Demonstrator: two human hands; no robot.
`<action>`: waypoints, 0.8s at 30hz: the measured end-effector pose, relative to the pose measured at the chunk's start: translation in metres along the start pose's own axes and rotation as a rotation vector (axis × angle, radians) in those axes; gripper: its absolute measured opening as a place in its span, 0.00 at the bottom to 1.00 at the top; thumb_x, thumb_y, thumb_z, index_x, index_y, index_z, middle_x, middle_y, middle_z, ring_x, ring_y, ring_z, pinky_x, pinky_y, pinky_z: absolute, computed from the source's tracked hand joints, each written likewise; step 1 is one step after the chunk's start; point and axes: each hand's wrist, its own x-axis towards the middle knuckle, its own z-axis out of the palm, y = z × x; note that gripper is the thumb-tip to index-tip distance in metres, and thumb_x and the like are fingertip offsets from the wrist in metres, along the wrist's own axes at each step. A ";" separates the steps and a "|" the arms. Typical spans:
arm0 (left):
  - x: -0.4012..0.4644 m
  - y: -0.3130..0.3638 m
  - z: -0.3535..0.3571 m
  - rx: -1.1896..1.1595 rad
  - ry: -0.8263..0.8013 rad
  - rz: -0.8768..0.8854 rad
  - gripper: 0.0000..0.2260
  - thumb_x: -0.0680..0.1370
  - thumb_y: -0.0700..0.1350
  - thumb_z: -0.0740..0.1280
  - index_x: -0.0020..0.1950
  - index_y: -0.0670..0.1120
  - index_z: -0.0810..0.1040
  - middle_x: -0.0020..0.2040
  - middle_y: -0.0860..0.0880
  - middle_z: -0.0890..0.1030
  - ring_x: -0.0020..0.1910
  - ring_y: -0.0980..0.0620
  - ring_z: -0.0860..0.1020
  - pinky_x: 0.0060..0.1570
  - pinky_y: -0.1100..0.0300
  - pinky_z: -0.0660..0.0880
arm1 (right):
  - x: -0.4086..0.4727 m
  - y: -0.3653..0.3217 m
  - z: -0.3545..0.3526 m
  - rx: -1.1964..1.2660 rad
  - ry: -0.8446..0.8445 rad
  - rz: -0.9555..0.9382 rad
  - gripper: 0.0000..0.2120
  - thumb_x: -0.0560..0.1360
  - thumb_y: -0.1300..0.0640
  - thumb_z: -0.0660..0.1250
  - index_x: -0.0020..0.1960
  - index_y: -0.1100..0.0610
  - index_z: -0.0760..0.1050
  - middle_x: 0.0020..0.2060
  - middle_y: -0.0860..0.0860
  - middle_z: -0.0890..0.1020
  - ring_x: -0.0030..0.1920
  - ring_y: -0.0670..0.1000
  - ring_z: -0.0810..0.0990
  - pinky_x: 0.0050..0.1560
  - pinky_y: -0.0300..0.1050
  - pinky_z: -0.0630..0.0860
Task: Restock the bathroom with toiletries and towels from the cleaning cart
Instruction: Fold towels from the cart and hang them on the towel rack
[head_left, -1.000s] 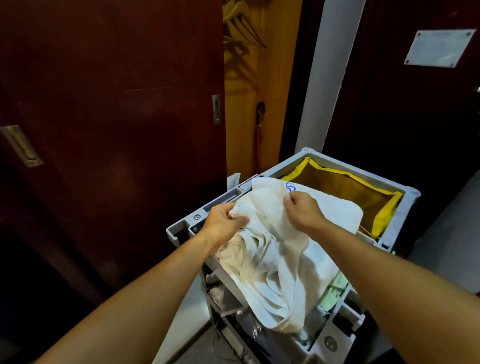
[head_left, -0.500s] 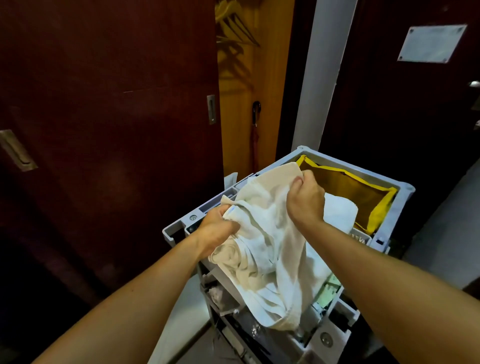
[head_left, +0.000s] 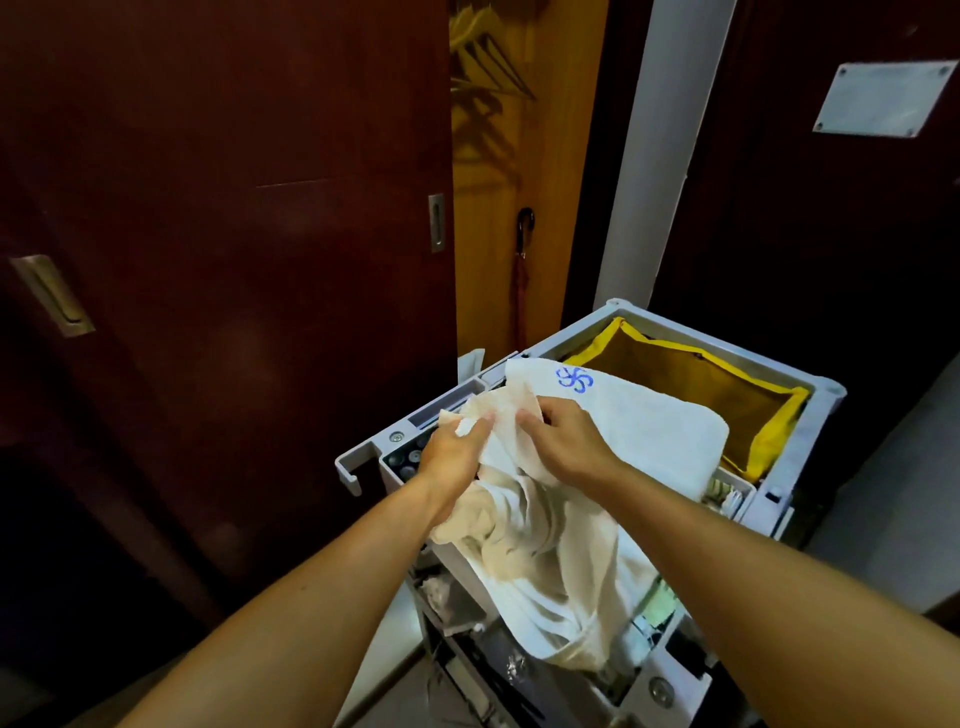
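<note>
Leftmost, a dark wooden door (head_left: 223, 260) is filling the frame, carrying a brass recessed pull (head_left: 52, 294) at its left edge and a narrow metal pull (head_left: 437, 222) at its right edge. Next, a closed umbrella (head_left: 521, 275) is hanging against a lighter wooden panel. Below and to the right, the grey cleaning cart (head_left: 810, 395) is standing with its top tray facing the camera. On the cart's near left side, the left hand (head_left: 453, 457) is gripping the cream towel (head_left: 540, 561), with its fingers curled round a bunched edge. Just beside it, the right hand (head_left: 563, 447) is pinching the same towel between thumb and curled fingers, the two hands lying close together. The cream towel is hanging down over the cart's near side in loose folds. Behind the hands, a white folded towel (head_left: 654, 431) bearing a blue mark (head_left: 574, 378) is lying on the cart top. Further right, a yellow-edged bag (head_left: 701, 384) is sitting open in the cart's far compartment. At upper right, a metal plate (head_left: 883, 98) is sitting on a dark wall.
</note>
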 end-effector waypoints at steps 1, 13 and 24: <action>0.002 -0.002 0.001 0.059 0.070 0.008 0.05 0.79 0.50 0.67 0.47 0.51 0.80 0.44 0.45 0.85 0.45 0.43 0.84 0.50 0.47 0.82 | 0.000 0.000 -0.001 0.013 -0.013 0.030 0.15 0.83 0.48 0.59 0.61 0.54 0.79 0.50 0.48 0.80 0.45 0.45 0.76 0.38 0.35 0.68; -0.017 0.006 0.003 0.211 -0.052 0.301 0.07 0.78 0.43 0.61 0.45 0.49 0.78 0.43 0.46 0.84 0.42 0.44 0.82 0.43 0.50 0.79 | 0.016 -0.013 -0.039 -0.080 0.852 0.075 0.06 0.79 0.57 0.66 0.49 0.58 0.80 0.46 0.55 0.82 0.43 0.53 0.75 0.41 0.45 0.69; -0.012 0.007 0.008 0.385 -0.083 0.475 0.10 0.79 0.43 0.61 0.54 0.53 0.80 0.47 0.54 0.81 0.45 0.53 0.80 0.46 0.51 0.78 | 0.003 -0.008 -0.001 -0.209 0.240 -0.280 0.10 0.78 0.54 0.69 0.56 0.55 0.84 0.49 0.50 0.85 0.47 0.48 0.81 0.49 0.43 0.80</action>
